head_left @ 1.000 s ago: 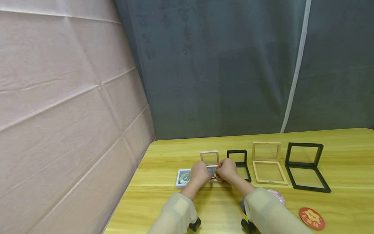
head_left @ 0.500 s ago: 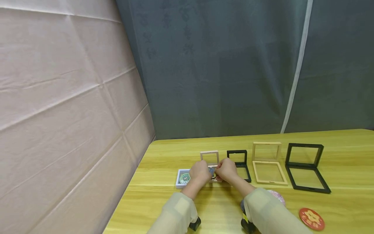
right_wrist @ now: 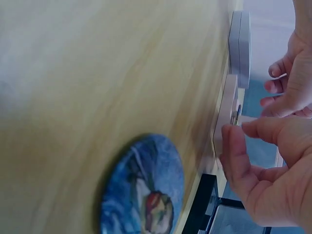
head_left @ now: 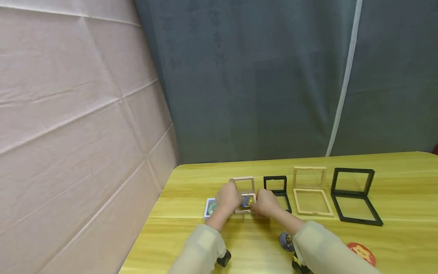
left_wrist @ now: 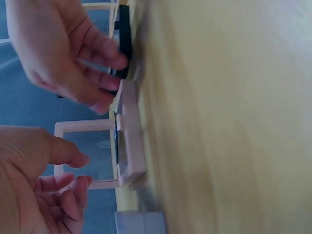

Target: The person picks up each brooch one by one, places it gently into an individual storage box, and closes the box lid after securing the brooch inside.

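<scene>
A small pink display frame (head_left: 244,211) lies opened, its lid (left_wrist: 87,126) standing up at the back. In its base rests a blue-and-yellow badge (head_left: 247,201); the left wrist view shows only its thin dark edge. My left hand (head_left: 228,197) is at the frame's left side, a fingertip near the lid's upper left corner; thumb and fingers (left_wrist: 73,156) are loosely bent and apart, holding nothing. My right hand (head_left: 267,202) is at the frame's right edge, its thumb and fingertips (right_wrist: 234,139) right at the rim with nothing between them.
Left stands a white frame (head_left: 206,209) with a green badge (head_left: 212,208). To the right are a small black frame (head_left: 275,177), a beige frame (head_left: 313,214) and a large black frame (head_left: 359,220), all opened. Nearer lie a blue badge (head_left: 286,242) and a red badge (head_left: 362,254).
My left hand has moved up and left from the badge towards the lid. My right fingers have come off the badge to the frame's right edge. The badge now lies in the base.
</scene>
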A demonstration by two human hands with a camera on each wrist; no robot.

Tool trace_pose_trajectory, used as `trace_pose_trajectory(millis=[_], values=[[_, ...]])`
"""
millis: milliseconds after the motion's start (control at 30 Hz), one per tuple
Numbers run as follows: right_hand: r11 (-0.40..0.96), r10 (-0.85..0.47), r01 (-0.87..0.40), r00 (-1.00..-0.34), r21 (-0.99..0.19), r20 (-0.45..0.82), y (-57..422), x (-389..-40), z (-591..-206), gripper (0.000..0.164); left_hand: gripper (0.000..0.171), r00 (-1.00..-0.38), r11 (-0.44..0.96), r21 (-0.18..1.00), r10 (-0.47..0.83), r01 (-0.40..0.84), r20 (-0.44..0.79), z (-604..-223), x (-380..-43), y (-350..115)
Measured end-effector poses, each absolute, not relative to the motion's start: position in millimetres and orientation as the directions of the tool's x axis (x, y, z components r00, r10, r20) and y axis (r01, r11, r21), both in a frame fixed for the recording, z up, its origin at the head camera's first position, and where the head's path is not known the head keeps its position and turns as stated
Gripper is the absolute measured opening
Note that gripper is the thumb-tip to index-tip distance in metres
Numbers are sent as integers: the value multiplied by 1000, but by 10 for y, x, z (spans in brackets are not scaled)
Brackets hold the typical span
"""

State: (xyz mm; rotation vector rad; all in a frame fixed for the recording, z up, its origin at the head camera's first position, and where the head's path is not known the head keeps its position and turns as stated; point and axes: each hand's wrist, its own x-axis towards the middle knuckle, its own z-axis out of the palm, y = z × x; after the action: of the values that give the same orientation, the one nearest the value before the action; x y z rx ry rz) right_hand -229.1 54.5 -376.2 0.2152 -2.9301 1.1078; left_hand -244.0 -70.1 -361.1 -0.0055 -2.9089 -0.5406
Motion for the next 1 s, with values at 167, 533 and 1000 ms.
trace_pose_trajectory(millis=[167, 533, 1000], values=[[698, -161, -88, -986, -711, -36, 534, -2205, -3739, 26, 56, -984, 908, 417, -32, 45, 176, -3526, -2457, -756], [700, -116, -52, -992, -712, -42, 525, -2226, -3812, 23, 74, -994, 897, 434, 45, 83, 96, -3475, -2540, -783], [689, -103, -59, -995, -722, -17, 499, -2231, -3843, 32, 56, -993, 845, 523, 97, 115, 61, -3486, -2524, -797]])
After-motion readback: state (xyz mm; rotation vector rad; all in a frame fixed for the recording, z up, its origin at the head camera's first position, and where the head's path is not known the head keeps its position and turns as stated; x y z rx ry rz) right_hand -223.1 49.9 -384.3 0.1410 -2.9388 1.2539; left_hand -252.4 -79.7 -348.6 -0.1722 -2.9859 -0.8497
